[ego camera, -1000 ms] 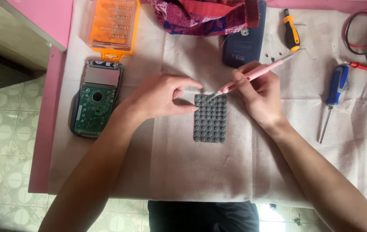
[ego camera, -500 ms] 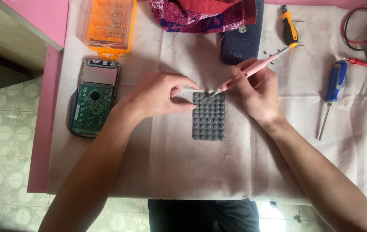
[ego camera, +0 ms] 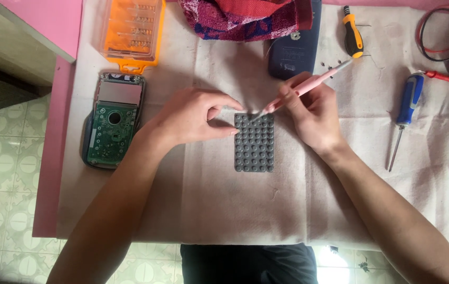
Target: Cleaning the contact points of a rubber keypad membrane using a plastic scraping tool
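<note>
A grey rubber keypad mat (ego camera: 255, 147) with rows of round bumps lies on the white cloth (ego camera: 224, 205) in the middle. My left hand (ego camera: 195, 115) rests at its upper left corner, fingertips touching the mat's edge. My right hand (ego camera: 311, 113) grips a pink pen-like tool (ego camera: 300, 90), whose tip meets the top edge of the mat. An opened device with a green circuit board (ego camera: 111, 126) lies to the left of my left arm.
An orange bit case (ego camera: 131, 30) and a red patterned towel (ego camera: 245, 18) lie at the back, with a dark blue back cover (ego camera: 293, 52) beside them. A yellow-handled screwdriver (ego camera: 352, 32), a blue-handled screwdriver (ego camera: 406, 108) and red leads (ego camera: 448, 79) lie on the right. The pink table edge (ego camera: 51, 158) runs down the left.
Both hands and the pink tool have stayed at the top of the keypad mat; only the tool's tip and my fingers shifted slightly.
</note>
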